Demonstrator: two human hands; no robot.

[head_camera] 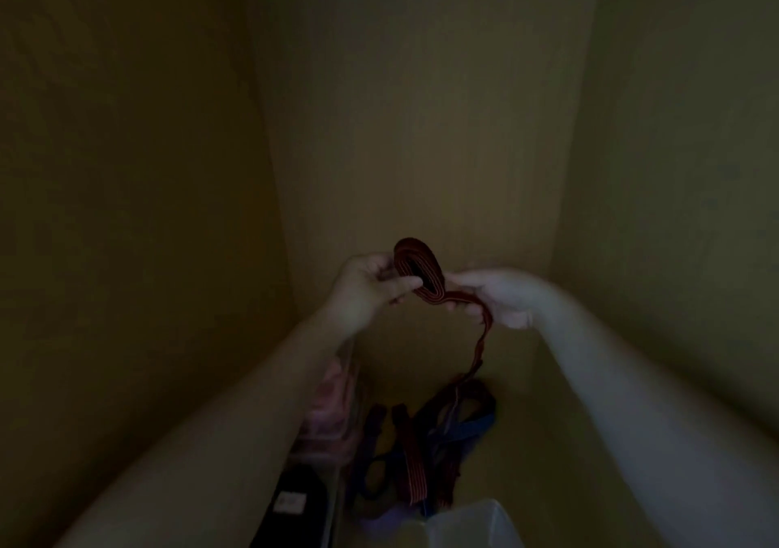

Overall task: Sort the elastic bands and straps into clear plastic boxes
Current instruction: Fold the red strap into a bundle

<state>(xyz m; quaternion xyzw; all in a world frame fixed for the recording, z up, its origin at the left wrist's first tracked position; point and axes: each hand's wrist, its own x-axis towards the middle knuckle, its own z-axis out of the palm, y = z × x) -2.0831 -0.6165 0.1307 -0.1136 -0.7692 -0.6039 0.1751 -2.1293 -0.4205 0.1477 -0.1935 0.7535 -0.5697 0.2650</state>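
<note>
The scene is dim. A dark red striped elastic band [417,271] is partly wound into a loose coil held up between both hands. My left hand [371,288] pinches the coil's left side. My right hand [497,294] grips the band's tail, which hangs down to a tangled pile of red and blue straps [438,442] on the surface below. A clear plastic box [468,522] shows at the bottom edge. Another clear box with pink bands [333,412] sits at the left, partly hidden by my left forearm.
Plain walls close in on the left, back and right, forming a narrow corner. A black object with a small white label [291,505] lies at the lower left beside the pink-filled box.
</note>
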